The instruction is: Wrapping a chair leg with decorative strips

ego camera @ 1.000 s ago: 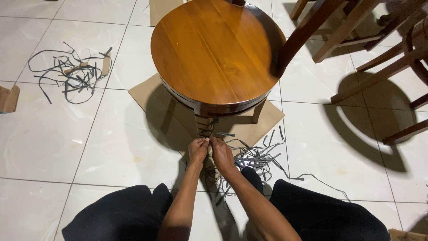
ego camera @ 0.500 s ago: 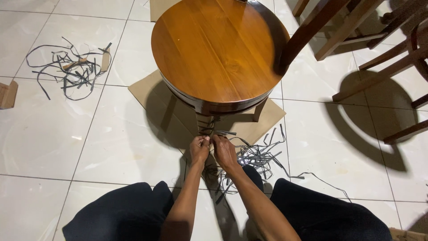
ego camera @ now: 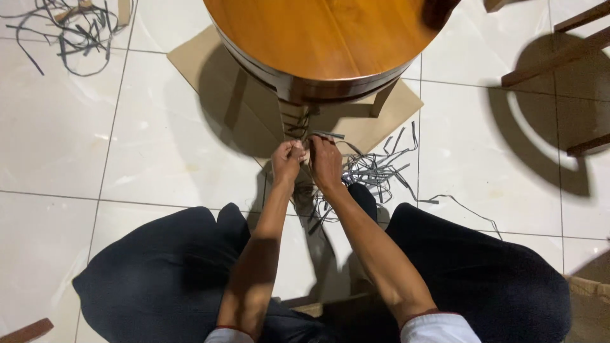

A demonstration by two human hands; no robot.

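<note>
View has dropped and closed in since half a second ago: the round wooden table (ego camera: 324, 38) now fills the top edge, where earlier I saw its whole top and the chairs to the right. Hands barely moved relative to the table leg (ego camera: 297, 121); both are still pinched together just below it.

Left hand (ego camera: 287, 162) is curled narrow, fingertips pinching the grey strip (ego camera: 327, 134) where it meets the wrapped leg. Right hand (ego camera: 326, 162) is closed on the same strip, touching the left, thumb up. The strip's free end pokes out to the right, just above the right hand.

I judge the wrapping on the leg is mid-way: the head came down to look closer, not to start a new step. Grip looks tight, but I can't tell whether the strip is taut.

Loose grey strips (ego camera: 375, 171) lie on the floor just right of the hands, on and beside the cardboard sheet (ego camera: 197, 60) under the table. Another tangle of strips (ego camera: 76, 35) sits well apart, top left.
</note>
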